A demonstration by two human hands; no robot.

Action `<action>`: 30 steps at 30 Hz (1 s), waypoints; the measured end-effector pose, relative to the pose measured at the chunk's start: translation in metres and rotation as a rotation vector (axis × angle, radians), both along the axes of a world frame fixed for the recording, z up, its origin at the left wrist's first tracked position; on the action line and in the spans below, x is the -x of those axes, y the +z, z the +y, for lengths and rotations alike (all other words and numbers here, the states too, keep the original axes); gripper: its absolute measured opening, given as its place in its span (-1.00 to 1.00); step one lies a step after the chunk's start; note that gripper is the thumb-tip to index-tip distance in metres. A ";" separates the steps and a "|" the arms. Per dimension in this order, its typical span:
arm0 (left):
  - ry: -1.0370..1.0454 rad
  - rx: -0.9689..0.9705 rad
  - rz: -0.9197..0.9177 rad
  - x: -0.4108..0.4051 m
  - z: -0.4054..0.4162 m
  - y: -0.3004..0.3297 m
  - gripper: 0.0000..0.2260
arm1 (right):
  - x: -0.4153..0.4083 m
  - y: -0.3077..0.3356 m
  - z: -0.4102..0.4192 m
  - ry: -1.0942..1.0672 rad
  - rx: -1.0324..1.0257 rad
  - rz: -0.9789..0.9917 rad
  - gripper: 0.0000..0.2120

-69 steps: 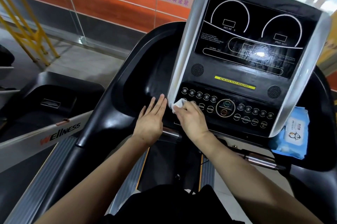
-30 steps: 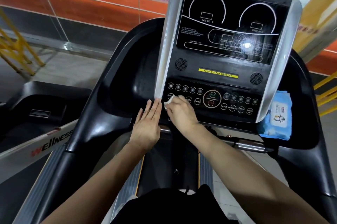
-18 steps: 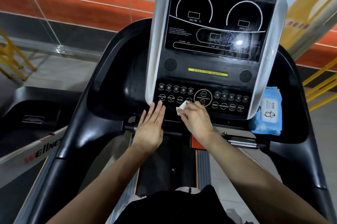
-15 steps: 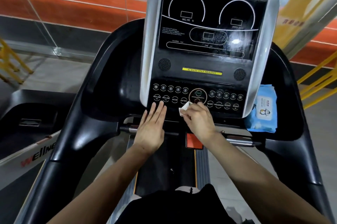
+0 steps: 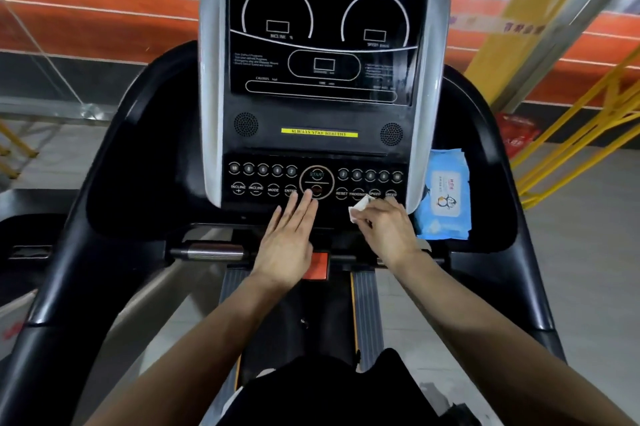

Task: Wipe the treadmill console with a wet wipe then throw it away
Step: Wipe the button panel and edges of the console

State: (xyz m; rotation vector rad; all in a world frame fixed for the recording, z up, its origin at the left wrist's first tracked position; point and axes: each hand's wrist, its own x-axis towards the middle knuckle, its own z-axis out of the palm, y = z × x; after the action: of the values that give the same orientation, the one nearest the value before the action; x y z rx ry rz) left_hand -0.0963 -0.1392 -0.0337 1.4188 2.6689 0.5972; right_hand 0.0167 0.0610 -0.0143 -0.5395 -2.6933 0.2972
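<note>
The treadmill (image 5: pixel 114 203) fills the view, its black curved frame wrapping both sides and its belt running down under the person's dark clothing. The console (image 5: pixel 320 86) stands upright in the middle, a black panel with grey side strips, two round dials drawn at the top, a yellow strip (image 5: pixel 319 133) across the middle and two rows of round buttons (image 5: pixel 263 179) along the bottom, with a larger start button (image 5: pixel 316 181) at their centre. A blue pack of wipes (image 5: pixel 445 195) rests in the tray on the right side, just beside the console's right edge. A chrome handle bar (image 5: pixel 214 251) crosses below the console, with an orange tab (image 5: pixel 317 266) under its middle.

The left hand (image 5: pixel 285 242) lies flat, palm down, fingers straight and pressed together, their tips touching the lower edge of the button panel just below the start button. The right hand (image 5: pixel 389 235) is at the lower right corner of the console, under the speed buttons, its fingers curled and pinching the wet wipe (image 5: pixel 358 210). The wipe is a small white crumpled piece sticking out to the left of the fingertips and pressed against the bottom edge of the panel.
</note>
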 end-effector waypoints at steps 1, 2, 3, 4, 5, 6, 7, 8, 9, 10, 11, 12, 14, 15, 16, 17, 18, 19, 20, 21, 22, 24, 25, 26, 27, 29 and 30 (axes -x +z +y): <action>0.009 -0.006 -0.006 -0.002 0.004 0.001 -0.26 | -0.006 0.001 0.006 -0.012 0.006 -0.004 -0.86; 0.014 -0.008 -0.009 -0.004 0.009 0.003 -0.28 | -0.011 0.001 0.013 -0.027 0.013 -0.004 -0.89; 0.013 -0.009 -0.007 -0.008 0.013 0.003 -0.30 | -0.016 0.002 0.018 -0.045 0.021 -0.009 -0.92; 0.008 -0.007 -0.001 -0.011 0.017 0.003 -0.31 | -0.021 0.003 0.023 -0.061 0.031 -0.020 -0.94; 0.000 -0.003 0.006 -0.015 0.021 0.003 -0.33 | -0.025 0.004 0.027 -0.075 0.042 -0.035 -0.92; -0.007 0.003 0.009 -0.020 0.024 0.003 -0.34 | -0.030 0.005 0.031 -0.087 0.044 -0.043 -0.90; -0.011 0.009 0.009 -0.024 0.026 0.002 -0.36 | -0.035 0.007 0.035 -0.096 0.042 -0.046 -0.88; -0.010 0.012 0.010 -0.028 0.028 0.001 -0.38 | -0.040 0.008 0.038 -0.102 0.040 -0.047 -0.88; -0.006 0.015 0.010 -0.031 0.030 0.001 -0.39 | -0.044 0.008 0.040 -0.109 0.033 -0.049 -0.89; -0.001 0.018 0.010 -0.034 0.031 0.002 -0.39 | -0.046 0.008 0.043 -0.119 0.022 -0.048 -0.88; 0.005 0.021 0.012 -0.037 0.032 0.003 -0.39 | -0.048 0.007 0.045 -0.127 0.011 -0.043 -0.88; 0.012 0.024 0.019 -0.039 0.033 0.004 -0.39 | -0.050 0.006 0.046 -0.132 0.001 -0.033 -0.88; 0.029 0.022 0.030 -0.044 0.034 0.006 -0.40 | -0.051 0.002 0.045 -0.121 -0.004 -0.011 -0.88; 0.034 0.021 0.030 -0.046 0.035 0.007 -0.40 | -0.051 0.001 0.044 -0.112 0.000 -0.003 -0.88; 0.036 0.021 0.031 -0.048 0.035 0.008 -0.40 | -0.049 -0.001 0.045 -0.104 0.006 0.009 -0.87; 0.038 0.021 0.035 -0.048 0.036 0.007 -0.39 | -0.047 -0.002 0.046 -0.099 0.008 0.021 -0.86; 0.039 0.020 0.040 -0.049 0.035 0.008 -0.39 | -0.043 -0.003 0.047 -0.100 0.004 0.029 -0.83; 0.042 0.017 0.043 -0.049 0.035 0.008 -0.39 | -0.039 -0.002 0.050 -0.108 -0.014 0.034 -0.79; 0.045 0.012 0.045 -0.049 0.035 0.008 -0.38 | -0.032 0.001 0.052 -0.121 -0.033 0.042 -0.76; 0.048 0.008 0.046 -0.048 0.035 0.009 -0.38 | -0.025 0.007 0.056 -0.132 -0.042 0.054 -0.75; 0.051 0.007 0.047 -0.048 0.036 0.010 -0.38 | -0.016 0.015 0.060 -0.141 -0.043 0.074 -0.77; 0.058 0.007 0.050 -0.046 0.036 0.012 -0.38 | 0.005 0.031 0.070 -0.176 -0.054 0.102 -0.83; 0.064 0.005 0.050 -0.045 0.035 0.012 -0.38 | 0.016 0.038 0.074 -0.194 -0.066 0.104 -0.84; 0.073 0.003 0.051 -0.044 0.035 0.012 -0.38 | 0.024 0.042 0.077 -0.201 -0.078 0.103 -0.82; 0.081 -0.001 0.053 -0.043 0.035 0.012 -0.37 | 0.031 0.043 0.078 -0.202 -0.079 0.111 -0.81; 0.090 -0.010 0.052 -0.042 0.034 0.012 -0.37 | 0.032 0.041 0.074 -0.185 -0.033 0.122 -0.84; 0.091 -0.015 0.052 -0.041 0.034 0.013 -0.38 | 0.027 0.037 0.070 -0.167 -0.022 0.120 -0.86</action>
State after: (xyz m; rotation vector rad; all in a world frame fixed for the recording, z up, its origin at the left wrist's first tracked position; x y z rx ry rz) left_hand -0.0551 -0.1056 -0.0212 1.3410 2.7876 0.5961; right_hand -0.0101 0.1305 0.0231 -0.7116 -2.5151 0.2458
